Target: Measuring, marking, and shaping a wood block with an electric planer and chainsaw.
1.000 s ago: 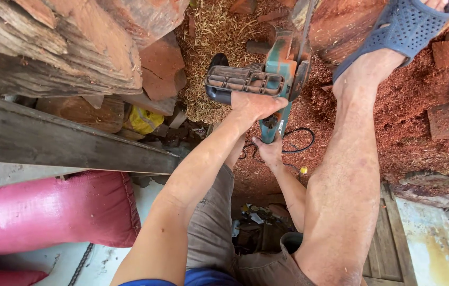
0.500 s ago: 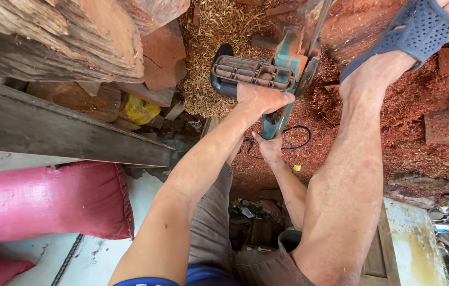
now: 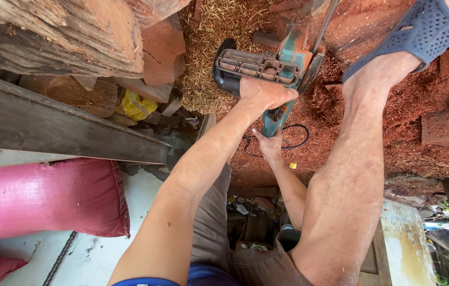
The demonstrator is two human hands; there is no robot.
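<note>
Hands: left [image 3: 267,92] grips chainsaw [image 3: 267,69] | right [image 3: 270,145] seemingly on rear handle

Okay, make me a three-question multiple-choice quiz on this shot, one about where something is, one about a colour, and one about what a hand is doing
1. Where does the pink sack lie?
A. At the lower left, under the grey plank
B. On the sawdust beside the foot
C. On top of the chainsaw

2. What colour is the sandal on the raised foot?
A. Yellow
B. Blue
C. White

3. What is the left hand doing?
A. Hanging free
B. Resting on the sack
C. Closed on the top handle of the teal chainsaw

Answers: 1 A, the sack fills the lower left, below the grey plank. 2 B, the perforated sandal is dark blue. 3 C, its fingers wrap the handle, while the right hand has its grip on the rear handle below.
</note>
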